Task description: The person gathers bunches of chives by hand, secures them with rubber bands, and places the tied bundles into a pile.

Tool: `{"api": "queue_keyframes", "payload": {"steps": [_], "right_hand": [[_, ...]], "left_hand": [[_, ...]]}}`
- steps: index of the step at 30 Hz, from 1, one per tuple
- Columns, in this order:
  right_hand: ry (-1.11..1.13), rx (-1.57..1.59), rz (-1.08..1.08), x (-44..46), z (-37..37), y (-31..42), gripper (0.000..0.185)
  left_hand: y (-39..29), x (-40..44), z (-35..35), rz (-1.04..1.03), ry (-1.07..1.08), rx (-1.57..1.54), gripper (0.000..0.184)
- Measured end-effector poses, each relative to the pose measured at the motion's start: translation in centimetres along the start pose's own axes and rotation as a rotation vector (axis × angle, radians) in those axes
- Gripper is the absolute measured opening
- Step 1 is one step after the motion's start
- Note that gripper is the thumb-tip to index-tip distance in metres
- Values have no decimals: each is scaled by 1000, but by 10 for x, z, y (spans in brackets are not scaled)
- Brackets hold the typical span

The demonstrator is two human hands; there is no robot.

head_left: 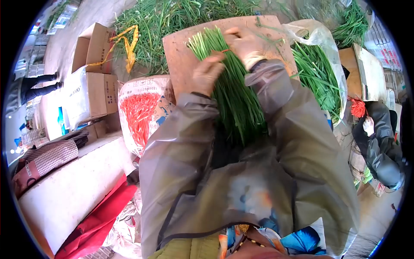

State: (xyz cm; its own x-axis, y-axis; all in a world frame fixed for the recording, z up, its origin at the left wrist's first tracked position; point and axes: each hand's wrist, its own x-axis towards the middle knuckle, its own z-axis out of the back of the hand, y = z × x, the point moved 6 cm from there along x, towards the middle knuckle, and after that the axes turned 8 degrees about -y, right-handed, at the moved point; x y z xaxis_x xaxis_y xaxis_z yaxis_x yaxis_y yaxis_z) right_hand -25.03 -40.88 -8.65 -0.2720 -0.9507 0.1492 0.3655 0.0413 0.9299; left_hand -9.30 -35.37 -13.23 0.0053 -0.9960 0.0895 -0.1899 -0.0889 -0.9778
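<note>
A thick bundle of green garlic chives (237,97) lies across a brown board (185,47), its pale cut ends pointing away from me and its leaves hanging toward my lap. A thin red tie (224,51) crosses it near the cut ends. My left hand (207,74) is on the bundle's left side, fingers bent and closed at the tie. On the right side, my right hand (246,45) has its fingers curled beside the stems. Whatever those fingers hold is hidden, and both hands are slightly blurred.
Loose greens (151,26) cover the ground beyond the board. A bag of red ties (140,112) stands at left near cardboard boxes (101,93). At right are a plastic bag of chives (317,73) and another person (379,142) with red strands in hand.
</note>
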Motion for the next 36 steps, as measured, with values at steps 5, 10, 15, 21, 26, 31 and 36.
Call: {"api": "queue_keyframes", "payload": {"steps": [5,10,15,21,26,31,36], "right_hand": [[487,-469,-202,-42,5,-102,63],[158,-212,425,-103,6,-26,62],[253,661,-498,-111,69,3,58],[642,128,-370,-57,143,98,48],[1429,-706,-5,18,136,108,42],[1682,-1225,106,36,121,69,42],[1546,-1357,206,28,122,43,41]], "left_hand": [[73,5,58,309,-292,257,35],[36,-26,5,210,-264,-270,50],[-67,-58,-46,202,-78,-390,69],[-79,-86,-134,848,297,-1213,40],[-123,-102,-175,750,164,-1629,40],[-111,-85,-164,670,176,-1713,63],[-74,-66,-157,651,-40,-1662,55]]}}
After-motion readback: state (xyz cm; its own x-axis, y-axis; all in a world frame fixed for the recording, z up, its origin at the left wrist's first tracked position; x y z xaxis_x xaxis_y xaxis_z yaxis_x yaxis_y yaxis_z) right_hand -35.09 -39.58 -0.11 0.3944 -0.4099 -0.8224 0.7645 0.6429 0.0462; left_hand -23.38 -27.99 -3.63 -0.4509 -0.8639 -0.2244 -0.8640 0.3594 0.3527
